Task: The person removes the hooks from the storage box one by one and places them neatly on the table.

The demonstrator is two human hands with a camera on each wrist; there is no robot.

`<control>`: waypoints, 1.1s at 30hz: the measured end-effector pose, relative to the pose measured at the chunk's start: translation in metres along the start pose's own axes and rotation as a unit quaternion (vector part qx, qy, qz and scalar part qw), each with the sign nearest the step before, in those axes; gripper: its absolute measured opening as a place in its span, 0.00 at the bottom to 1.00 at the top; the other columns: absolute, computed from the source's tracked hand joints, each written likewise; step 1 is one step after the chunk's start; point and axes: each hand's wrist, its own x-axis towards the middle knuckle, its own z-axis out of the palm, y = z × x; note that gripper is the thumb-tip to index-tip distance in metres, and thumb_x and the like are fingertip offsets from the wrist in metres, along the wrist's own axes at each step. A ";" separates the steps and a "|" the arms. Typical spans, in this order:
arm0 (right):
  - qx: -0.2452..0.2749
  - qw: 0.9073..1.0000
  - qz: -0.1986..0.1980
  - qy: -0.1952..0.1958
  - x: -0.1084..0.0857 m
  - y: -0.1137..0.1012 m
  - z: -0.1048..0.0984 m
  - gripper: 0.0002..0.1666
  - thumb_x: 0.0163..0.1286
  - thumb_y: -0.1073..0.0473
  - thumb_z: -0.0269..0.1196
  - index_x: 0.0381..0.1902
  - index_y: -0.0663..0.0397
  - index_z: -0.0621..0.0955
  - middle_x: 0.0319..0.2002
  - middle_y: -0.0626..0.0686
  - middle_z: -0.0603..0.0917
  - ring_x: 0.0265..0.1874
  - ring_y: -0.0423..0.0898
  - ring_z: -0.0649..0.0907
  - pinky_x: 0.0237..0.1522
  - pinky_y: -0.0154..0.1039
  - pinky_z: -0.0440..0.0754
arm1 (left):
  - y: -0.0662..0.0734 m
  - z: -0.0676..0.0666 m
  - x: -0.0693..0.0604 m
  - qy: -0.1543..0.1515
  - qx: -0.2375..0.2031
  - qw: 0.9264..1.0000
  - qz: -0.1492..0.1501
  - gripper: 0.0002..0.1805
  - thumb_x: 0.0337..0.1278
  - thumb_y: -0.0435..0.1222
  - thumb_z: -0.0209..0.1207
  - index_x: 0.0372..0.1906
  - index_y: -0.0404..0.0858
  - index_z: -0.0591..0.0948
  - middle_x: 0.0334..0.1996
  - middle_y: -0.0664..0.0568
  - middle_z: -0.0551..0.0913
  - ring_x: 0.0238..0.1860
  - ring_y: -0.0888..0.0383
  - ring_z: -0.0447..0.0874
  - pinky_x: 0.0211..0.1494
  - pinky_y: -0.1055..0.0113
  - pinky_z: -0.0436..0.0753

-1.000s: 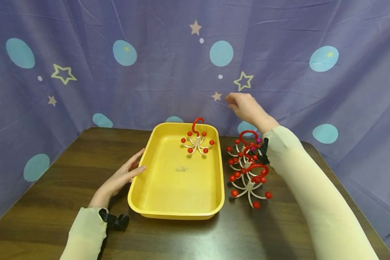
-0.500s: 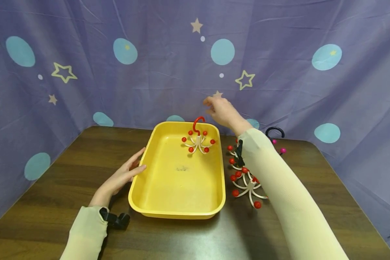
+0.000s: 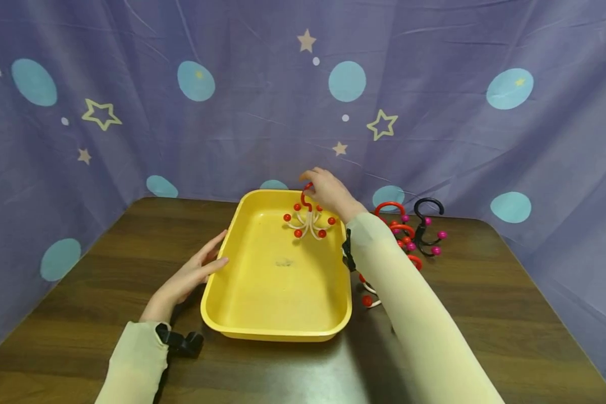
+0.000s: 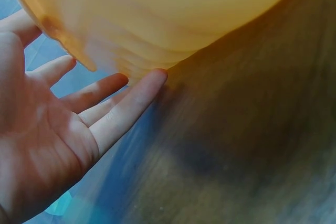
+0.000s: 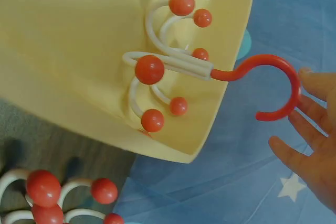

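Note:
A yellow plastic tray (image 3: pixel 275 336) stands on the table. Near its far right corner sits a hanging hook (image 3: pixel 310 220) with curved white arms, red ball tips and a red hook on top. My right hand (image 3: pixel 330 193) is at that red hook; in the right wrist view, the fingers of the right hand (image 5: pixel 320 129) are spread and extended close around the curve, and firm contact cannot be told. At the tray's left side, my left hand (image 3: pixel 192 272) has its thumb over the rim. The left wrist view shows straight fingers (image 4: pixel 126 108) against the outer wall.
Right of the tray, several similar red-and-white hanging hooks (image 3: pixel 390 209) stand partly hidden by my right sleeve. A black hanging hook (image 3: pixel 424 227) with magenta balls is beyond them. A purple patterned curtain (image 3: pixel 262 101) hangs behind the table (image 3: pixel 101 269).
My right hand has moved left and down from above the hook group to the red hook in the tray. The left hand and tray stay put.

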 end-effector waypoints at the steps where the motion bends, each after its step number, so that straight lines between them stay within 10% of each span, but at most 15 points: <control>1: -0.002 1.000 0.003 -0.005 0.000 0.000 0.002 0.19 0.67 0.61 0.55 0.56 0.51 0.74 0.52 0.53 0.74 0.52 0.49 0.73 0.55 0.41 0.71 | 0.000 0.000 0.000 0.001 -0.001 1.000 0.000 0.37 0.65 0.43 0.48 0.72 0.55 0.42 0.65 0.36 0.56 0.57 0.40 0.66 0.46 0.53 0.79; 33: -0.039 0.998 -0.034 -0.031 -0.006 -0.002 0.006 0.07 0.65 0.61 0.57 0.40 0.52 0.79 0.40 0.50 0.79 0.42 0.46 0.77 0.48 0.39 0.74 | -0.001 0.000 0.001 0.000 -0.002 1.000 -0.003 0.36 0.65 0.43 0.48 0.72 0.56 0.43 0.66 0.36 0.55 0.57 0.40 0.67 0.46 0.54 0.79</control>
